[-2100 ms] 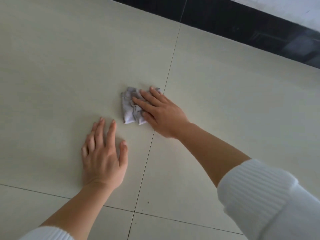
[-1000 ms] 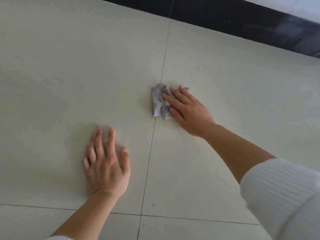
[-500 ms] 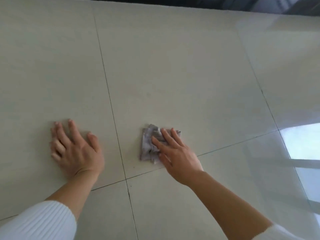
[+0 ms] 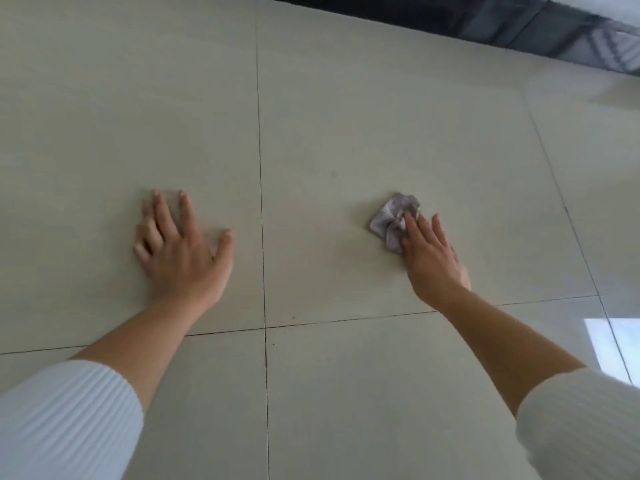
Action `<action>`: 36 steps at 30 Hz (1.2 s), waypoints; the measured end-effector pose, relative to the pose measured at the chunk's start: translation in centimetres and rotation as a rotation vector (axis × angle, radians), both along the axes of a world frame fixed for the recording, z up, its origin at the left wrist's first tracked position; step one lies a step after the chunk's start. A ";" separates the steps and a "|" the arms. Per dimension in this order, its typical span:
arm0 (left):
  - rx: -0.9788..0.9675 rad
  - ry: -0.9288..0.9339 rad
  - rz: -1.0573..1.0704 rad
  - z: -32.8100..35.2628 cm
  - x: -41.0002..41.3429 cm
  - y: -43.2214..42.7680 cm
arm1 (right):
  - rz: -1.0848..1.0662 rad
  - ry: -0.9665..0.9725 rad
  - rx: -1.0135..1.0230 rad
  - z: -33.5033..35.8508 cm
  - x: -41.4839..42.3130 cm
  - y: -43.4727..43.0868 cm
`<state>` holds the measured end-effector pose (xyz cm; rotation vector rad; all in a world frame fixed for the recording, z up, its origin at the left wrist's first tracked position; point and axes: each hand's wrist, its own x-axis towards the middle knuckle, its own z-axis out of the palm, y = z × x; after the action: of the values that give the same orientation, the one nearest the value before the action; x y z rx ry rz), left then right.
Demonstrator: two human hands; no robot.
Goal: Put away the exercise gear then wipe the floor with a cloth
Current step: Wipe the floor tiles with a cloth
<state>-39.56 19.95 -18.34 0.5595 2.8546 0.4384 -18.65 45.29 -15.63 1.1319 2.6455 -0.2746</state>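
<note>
A small crumpled grey cloth [image 4: 391,220] lies on the pale tiled floor [image 4: 346,116], right of the middle. My right hand [image 4: 431,258] presses on its near right part with straight fingers, palm down. Part of the cloth is hidden under those fingers. My left hand [image 4: 180,251] rests flat on the floor to the left, fingers spread, across a grout line from the cloth. No exercise gear is in view.
A dark skirting band [image 4: 450,15] runs along the far edge of the floor at the top right. A bright window reflection [image 4: 613,348] glares on the tiles at the right. Grout lines cross just in front of my hands.
My right hand has slid the cloth to the right, away from the grout line and from my left hand. The view has swung, and my left hand stays planted on the floor.
</note>
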 end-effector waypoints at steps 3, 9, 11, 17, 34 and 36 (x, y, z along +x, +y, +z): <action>-0.116 -0.169 -0.152 0.5 -1.0 -1.1 | -0.139 -0.053 0.037 0.2 -3.8 4.1; -0.200 -0.283 -0.219 1.0 -1.5 -1.6 | -0.142 -0.003 0.076 0.3 -10.5 6.0; -0.215 -0.275 -0.224 1.2 -1.4 -1.6 | -0.025 0.071 0.053 -0.1 -11.4 3.7; -0.246 -0.278 -0.225 1.5 -1.5 -1.5 | 0.259 0.196 -0.103 -0.5 -8.5 -5.2; -0.166 -0.070 -0.302 1.6 9.1 -12.6 | 0.685 0.156 0.037 -0.7 7.1 -6.5; -0.205 -0.099 -0.169 1.6 9.8 -14.5 | 0.242 0.128 0.025 0.0 5.6 -4.4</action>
<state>-29.74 5.46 -16.71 0.7101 2.6874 0.1386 -13.01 40.89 -15.66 0.8141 2.8701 -0.2754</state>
